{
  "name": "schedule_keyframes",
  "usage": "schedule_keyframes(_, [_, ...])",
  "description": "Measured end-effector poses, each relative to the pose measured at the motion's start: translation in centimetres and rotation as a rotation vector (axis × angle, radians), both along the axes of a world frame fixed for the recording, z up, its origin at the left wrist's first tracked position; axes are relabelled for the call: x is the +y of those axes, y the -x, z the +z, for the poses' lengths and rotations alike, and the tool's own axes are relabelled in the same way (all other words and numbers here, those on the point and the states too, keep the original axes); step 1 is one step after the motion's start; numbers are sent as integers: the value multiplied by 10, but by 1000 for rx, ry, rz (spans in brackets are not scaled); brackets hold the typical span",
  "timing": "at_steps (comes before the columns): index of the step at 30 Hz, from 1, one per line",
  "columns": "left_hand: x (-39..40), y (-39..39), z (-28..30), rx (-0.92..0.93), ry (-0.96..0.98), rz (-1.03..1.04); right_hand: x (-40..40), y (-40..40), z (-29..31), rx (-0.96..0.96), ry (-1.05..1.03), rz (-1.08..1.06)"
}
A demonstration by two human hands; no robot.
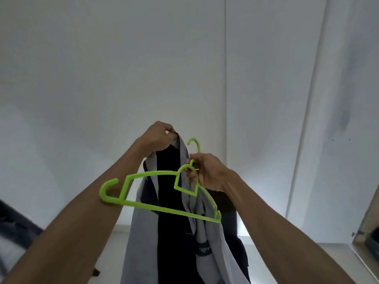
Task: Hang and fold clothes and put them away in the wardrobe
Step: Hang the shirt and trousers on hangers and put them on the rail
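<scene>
- While the left hand (pixel 159 138) pinched the top edge of a grey-and-dark garment (pixel 174 232) and held it up at arm's length, the cloth hung straight down in front of a pale wall (pixel 102 68), carried by nothing but that hand.
- Right hand (pixel 207 173): fingers curled round the neck of a lime-green plastic hanger (pixel 155 208), just below its hook; a firm hold, not a loose one.
- Position of the hanger: just in front of the garment and crossing it; its left end lay against the left forearm. No part of it could be seen inside the cloth.
- Orientation: the hanger's long axis ran roughly crosswise, left end toward the left forearm, right end lower and toward the right forearm, so the bar sloped down to the right. The hook pointed upward and away from the person. The garment's long axis was vertical, top at the left hand.
- Progress, as a judgement: an early stage of hanging this piece. Garment lifted and hanger in hand counted as done; threading the shoulders onto the hanger, and carrying it to a rail, appeared still to come.
- Whether any clothes were already put away could not be told; no rail or shelf showed. A narrow mirrored or glazed edge (pixel 367 228) stood at the right margin, and a dark blurred shape (pixel 14 222) at the lower left.
</scene>
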State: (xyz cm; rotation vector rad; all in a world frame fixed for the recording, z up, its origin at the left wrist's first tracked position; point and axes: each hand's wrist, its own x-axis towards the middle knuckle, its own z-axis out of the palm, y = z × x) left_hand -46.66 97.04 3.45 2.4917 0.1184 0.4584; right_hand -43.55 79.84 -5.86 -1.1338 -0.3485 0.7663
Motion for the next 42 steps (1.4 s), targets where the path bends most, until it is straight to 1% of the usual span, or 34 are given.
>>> schedule_keyframes(2, [0, 9, 7, 43, 75, -23, 16, -3, -4, -90, -22, -122])
schedule_keyframes(6, [-2, 20, 15, 79, 152, -31, 42, -1, -6, -382, 163, -339])
schedule_keyframes(8, [0, 24, 16, 108, 217, -48, 51, -1, -7, -462, 251, -396])
schedule_keyframes(11, [9, 30, 16, 137, 278, -69, 51, 4, -2, -620, 379, -355])
schedule_keyframes(13, [15, 36, 18, 146, 301, -84, 48, 4, 2, -689, 408, -300])
schedule_keyframes(15, [23, 42, 20, 169, 331, -103, 43, 3, 6, -750, 424, -311])
schedule_keyframes(16, [29, 45, 22, 208, 310, -105, 40, 0, 9, -794, 432, -346])
schedule_keyframes(17, [35, 47, 22, 252, 211, -93, 38, -3, 13, -844, 444, -394])
schedule_keyframes(19, [44, 49, 18, 322, -210, -12, 35, -8, 24, -951, 435, -476])
schedule_keyframes(20, [47, 49, 11, 306, -396, 53, 33, -10, 31, -997, 430, -504])
schedule_keyframes(21, [49, 50, 3, 279, -500, 116, 33, -10, 39, -1029, 429, -520])
schedule_keyframes(22, [52, 52, -6, 264, -529, 178, 33, -12, 46, -1049, 430, -528])
schedule_keyframes(25, [66, 58, -28, 221, -444, 303, 31, -18, 59, -1077, 474, -559])
schedule_keyframes(28, [84, 59, -34, 168, -377, 323, 27, -28, 59, -1082, 549, -632])
schedule_keyframes(33, [100, 66, -35, 68, -384, 310, 33, -29, 55, -1051, 603, -708])
schedule_keyframes(35, [100, 73, -35, 75, -424, 346, 39, -23, 55, -1055, 651, -752])
schedule_keyframes(39, [85, 87, -17, 138, -596, 384, 52, -13, 56, -1209, 800, -959])
schedule_keyframes(40, [80, 90, -9, 153, -590, 356, 54, -12, 58, -1214, 817, -1006])
schedule_keyframes(42, [74, 93, 8, 226, -459, 213, 59, -11, 63, -1147, 810, -1053])
